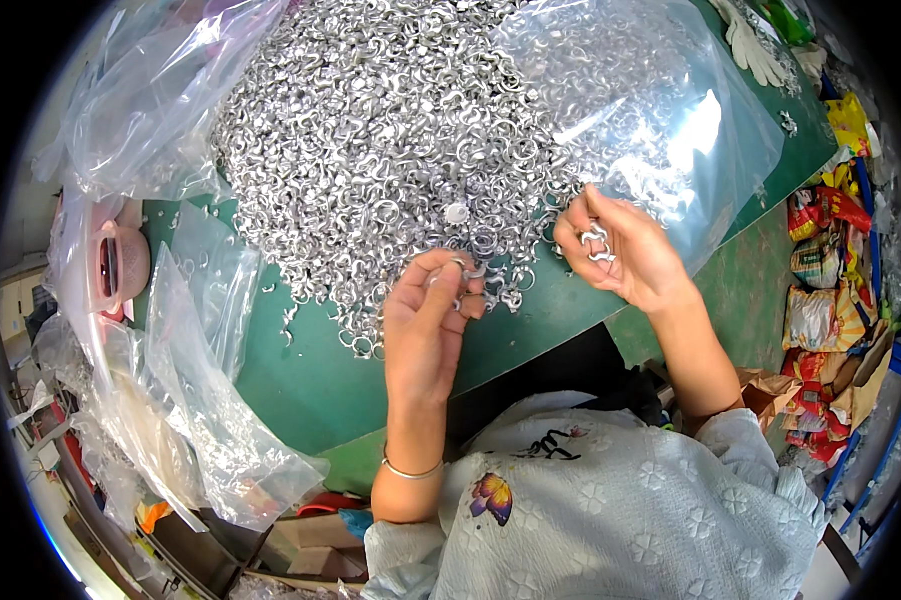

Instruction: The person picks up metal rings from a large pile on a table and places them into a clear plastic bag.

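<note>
- Left hand [425, 325]: one, at 6 o'clock of the heap's near edge; fingers curled nearly closed, thumb and fingertips pinching a small metal ring [462, 268] with perhaps one or two more; exact number too small to tell.
- Right hand [620, 250]: one, at 3 o'clock of the left hand and well apart from it; cupped, half closed, holding a small cluster of rings [595, 242], roughly three to five; cannot count exactly.
- Bracelet [410, 470]: one thin band on the left wrist.
- Heap of metal rings [390, 130]: one pile, pieces far beyond counting; lies at 12 o'clock of both hands, touching the left fingertips; strays scattered at its 7 o'clock edge.
- Green table [300, 370]: one; bears the heap.
- Clear plastic bags: one large bag [670, 110] at 1 o'clock, partly over the heap; one bunched bag [150, 90] at 10 o'clock; several more [200, 400] at 8 o'clock, about three or four, overlapping.
- Work glove [750, 45]: one visible at 1 o'clock, far edge.
- Risks, as judged: the pinched ring may slip, being small and smooth; interlocked rings may drag neighbours off the near table edge; the cupped cluster may spill if the palm tilts; the slippery bag may slide under the heap.
</note>
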### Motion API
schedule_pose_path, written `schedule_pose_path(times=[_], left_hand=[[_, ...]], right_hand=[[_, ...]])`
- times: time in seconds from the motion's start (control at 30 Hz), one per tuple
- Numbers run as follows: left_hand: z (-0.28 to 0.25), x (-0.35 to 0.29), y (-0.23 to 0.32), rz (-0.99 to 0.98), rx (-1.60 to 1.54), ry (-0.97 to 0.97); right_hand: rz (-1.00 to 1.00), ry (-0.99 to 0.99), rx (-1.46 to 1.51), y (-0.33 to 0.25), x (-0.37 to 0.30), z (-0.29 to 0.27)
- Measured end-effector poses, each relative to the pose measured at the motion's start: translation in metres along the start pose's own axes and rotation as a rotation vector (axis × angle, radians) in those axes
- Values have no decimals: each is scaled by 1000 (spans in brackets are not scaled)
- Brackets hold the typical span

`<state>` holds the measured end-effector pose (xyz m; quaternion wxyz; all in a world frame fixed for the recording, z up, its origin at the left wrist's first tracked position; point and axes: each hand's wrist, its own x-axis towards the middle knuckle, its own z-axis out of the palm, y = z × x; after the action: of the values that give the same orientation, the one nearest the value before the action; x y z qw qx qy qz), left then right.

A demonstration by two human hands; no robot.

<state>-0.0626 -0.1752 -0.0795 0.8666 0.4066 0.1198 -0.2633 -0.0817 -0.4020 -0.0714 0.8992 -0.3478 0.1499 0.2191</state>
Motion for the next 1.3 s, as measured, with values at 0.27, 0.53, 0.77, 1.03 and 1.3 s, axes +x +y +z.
schedule_pose_path(times=[0.27, 0.53, 0.77, 1.03, 1.3], left_hand=[[-3, -5, -1, -11, 24, -35], [8, -13, 4, 80, 281, 86], [3, -12, 1, 330, 790, 201], [-1, -18, 18, 21, -62, 133], [-17, -27, -1, 405, 1035, 293]], right_hand=[[-655, 510, -1678, 36, 8, 17], [-729, 455, -1892, 40, 11, 18], [-660, 412, -1712, 36, 12, 12], [-189, 3, -584, 14, -3, 5], [-115, -79, 48, 26, 13, 14]])
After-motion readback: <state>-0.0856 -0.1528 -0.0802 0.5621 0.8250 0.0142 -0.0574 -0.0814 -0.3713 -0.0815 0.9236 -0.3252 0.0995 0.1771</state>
